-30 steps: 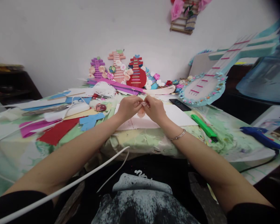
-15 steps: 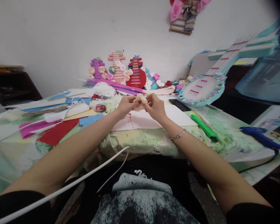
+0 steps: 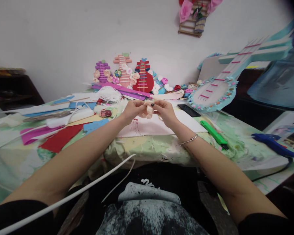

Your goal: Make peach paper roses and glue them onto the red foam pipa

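A small pale peach paper flower [image 3: 149,112] is held between my two hands above the white sheet [image 3: 186,122]. My left hand [image 3: 134,109] closes on it from the left, fingers bent around its side. From the other side my right hand [image 3: 165,111] pinches it, with the thumb near its top; a small dark spot shows there. Parts of the flower are hidden by the fingers. Red marks show on the white sheet below my left hand.
To the right lie a green utility knife [image 3: 213,132], a black phone [image 3: 188,110] and a blue glue gun [image 3: 274,143]. Red felt [image 3: 61,138] and other scraps spread left. Decorated model lutes [image 3: 143,80] stand behind; a white cable [image 3: 88,189] crosses in front.
The peach flower has turned in my fingers and now looks narrower and more gathered. Both hands have shifted slightly, with the right thumb now over the flower's top.
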Tool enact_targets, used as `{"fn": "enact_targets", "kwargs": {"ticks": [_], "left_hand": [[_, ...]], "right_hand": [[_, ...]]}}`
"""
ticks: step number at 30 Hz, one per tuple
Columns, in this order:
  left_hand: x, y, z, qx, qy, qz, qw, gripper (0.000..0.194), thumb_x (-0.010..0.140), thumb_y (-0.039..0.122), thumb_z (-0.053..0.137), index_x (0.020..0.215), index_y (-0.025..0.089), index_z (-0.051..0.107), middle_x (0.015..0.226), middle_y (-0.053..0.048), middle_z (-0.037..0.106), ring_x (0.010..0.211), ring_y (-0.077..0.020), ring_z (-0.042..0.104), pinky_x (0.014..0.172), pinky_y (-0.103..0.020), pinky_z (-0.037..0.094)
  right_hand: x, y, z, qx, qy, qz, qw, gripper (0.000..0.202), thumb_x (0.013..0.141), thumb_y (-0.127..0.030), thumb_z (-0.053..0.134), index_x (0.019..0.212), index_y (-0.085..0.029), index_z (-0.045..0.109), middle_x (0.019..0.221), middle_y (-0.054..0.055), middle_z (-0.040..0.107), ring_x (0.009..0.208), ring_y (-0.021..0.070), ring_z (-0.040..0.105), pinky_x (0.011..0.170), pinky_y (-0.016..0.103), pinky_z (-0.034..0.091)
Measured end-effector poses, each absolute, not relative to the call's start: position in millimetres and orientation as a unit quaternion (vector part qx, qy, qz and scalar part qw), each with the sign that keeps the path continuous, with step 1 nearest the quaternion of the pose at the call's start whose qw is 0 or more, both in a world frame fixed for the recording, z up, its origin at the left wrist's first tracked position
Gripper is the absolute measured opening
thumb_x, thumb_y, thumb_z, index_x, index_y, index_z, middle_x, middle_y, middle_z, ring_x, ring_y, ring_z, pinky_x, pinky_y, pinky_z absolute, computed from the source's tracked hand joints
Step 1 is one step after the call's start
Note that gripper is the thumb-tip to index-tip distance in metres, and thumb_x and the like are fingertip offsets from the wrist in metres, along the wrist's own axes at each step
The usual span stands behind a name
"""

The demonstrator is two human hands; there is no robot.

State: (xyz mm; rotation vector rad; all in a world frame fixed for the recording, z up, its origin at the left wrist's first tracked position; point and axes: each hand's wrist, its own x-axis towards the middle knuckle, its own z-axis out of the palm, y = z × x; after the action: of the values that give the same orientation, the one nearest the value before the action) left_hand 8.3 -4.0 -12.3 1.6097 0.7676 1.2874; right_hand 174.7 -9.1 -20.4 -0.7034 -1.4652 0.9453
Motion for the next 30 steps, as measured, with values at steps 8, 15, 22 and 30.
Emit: {"fn": "enact_targets", "kwargs": {"ticks": [8,15,22,30], "left_hand": [[6,-5,-10,0.674,0.314,0.496,0.448,0.034,0.057,0.038,0.079,0.070,0.011,0.064,0.053,0.001,0.060,0.047,-0.0082,0.053,0.050,-0.021,0.044],[0,-3,-7,0.681,0.287,0.422,0.526,0.028,0.057,0.033,0.079,0.066,0.012,0.063,0.049,0.003,0.053,0.044,-0.0063,0.047,0.045,-0.019,0.036],[-4,2,-8,0.655,0.280,0.417,0.565,0.037,0.056,0.035,0.081,0.080,0.009,0.068,0.065,-0.004,0.063,0.052,-0.0097,0.054,0.048,-0.021,0.040],[2,-3,-9,0.674,0.334,0.471,0.460,0.021,0.056,0.027,0.076,0.061,0.012,0.062,0.051,0.001,0.059,0.045,-0.0092,0.053,0.046,-0.021,0.042]], "right_hand": [[182,-13,-13,-0.318,-0.657,0.419,0.540,0.028,0.056,-0.025,0.077,0.078,-0.016,0.063,0.068,-0.001,0.065,0.064,0.0116,0.061,0.063,0.025,0.049],[189,-12,-11,-0.293,-0.684,0.433,0.508,0.027,0.056,-0.023,0.079,0.075,-0.014,0.061,0.065,0.000,0.066,0.060,0.0103,0.060,0.057,0.022,0.047],[186,-14,-9,-0.296,-0.690,0.374,0.545,0.030,0.054,-0.027,0.081,0.071,-0.015,0.060,0.060,0.000,0.064,0.058,0.0122,0.061,0.058,0.026,0.049],[184,-13,-14,-0.368,-0.736,0.169,0.543,0.016,0.067,-0.028,0.068,0.063,-0.018,0.056,0.059,0.000,0.061,0.056,0.0122,0.055,0.055,0.026,0.041]]}}
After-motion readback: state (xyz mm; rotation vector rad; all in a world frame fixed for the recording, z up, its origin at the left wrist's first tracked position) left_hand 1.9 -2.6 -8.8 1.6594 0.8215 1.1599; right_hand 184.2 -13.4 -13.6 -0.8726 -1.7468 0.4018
